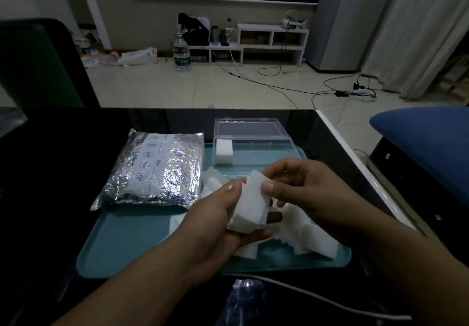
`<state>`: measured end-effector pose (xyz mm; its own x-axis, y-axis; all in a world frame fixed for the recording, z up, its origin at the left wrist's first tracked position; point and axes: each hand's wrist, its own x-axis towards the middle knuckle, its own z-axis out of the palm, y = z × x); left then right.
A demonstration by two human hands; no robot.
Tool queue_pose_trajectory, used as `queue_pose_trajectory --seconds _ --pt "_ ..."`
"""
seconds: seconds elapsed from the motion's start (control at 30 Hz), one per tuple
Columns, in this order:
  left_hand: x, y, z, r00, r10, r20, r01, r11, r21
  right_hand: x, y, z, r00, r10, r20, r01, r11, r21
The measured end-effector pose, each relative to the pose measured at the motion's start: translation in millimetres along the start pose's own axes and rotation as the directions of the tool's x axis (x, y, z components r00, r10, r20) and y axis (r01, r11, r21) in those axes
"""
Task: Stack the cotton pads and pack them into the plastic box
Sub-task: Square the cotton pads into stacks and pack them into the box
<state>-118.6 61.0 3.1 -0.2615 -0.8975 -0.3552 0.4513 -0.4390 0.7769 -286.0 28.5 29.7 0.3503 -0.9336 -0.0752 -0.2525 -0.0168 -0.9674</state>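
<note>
My left hand (218,214) cradles a small stack of white cotton pads (250,206) above the teal tray (132,244). My right hand (302,186) pinches the top pad of that stack between thumb and fingers. Loose cotton pads (309,236) lie in a heap on the tray under and to the right of my hands, with more pads (210,181) behind my left hand. The clear plastic box (253,148) stands open at the tray's far end, its lid tipped back. One stack of pads (224,151) sits in its left compartment.
A crinkled silver foil pouch (154,170) lies on the tray's left part. The tray rests on a glossy black table (50,198). A white cable (330,297) crosses the table's near edge. A blue cushion (426,143) sits to the right.
</note>
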Motion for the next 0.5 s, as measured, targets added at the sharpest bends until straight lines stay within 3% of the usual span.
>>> queue_pose_trajectory --seconds 0.1,0.3,0.5 --pt "0 2 -2 1.0 -0.007 0.029 0.008 1.0 -0.026 5 3 12 1.0 0.012 0.008 -0.013 0.999 0.039" --pt "1 7 -4 1.0 0.007 -0.003 -0.007 0.998 -0.055 8 8 12 0.997 -0.02 -0.073 0.015 0.998 -0.068" --pt "1 4 -3 0.998 0.057 0.028 -0.057 0.998 -0.009 6 5 -2 0.998 0.068 0.002 -0.068 0.997 -0.046"
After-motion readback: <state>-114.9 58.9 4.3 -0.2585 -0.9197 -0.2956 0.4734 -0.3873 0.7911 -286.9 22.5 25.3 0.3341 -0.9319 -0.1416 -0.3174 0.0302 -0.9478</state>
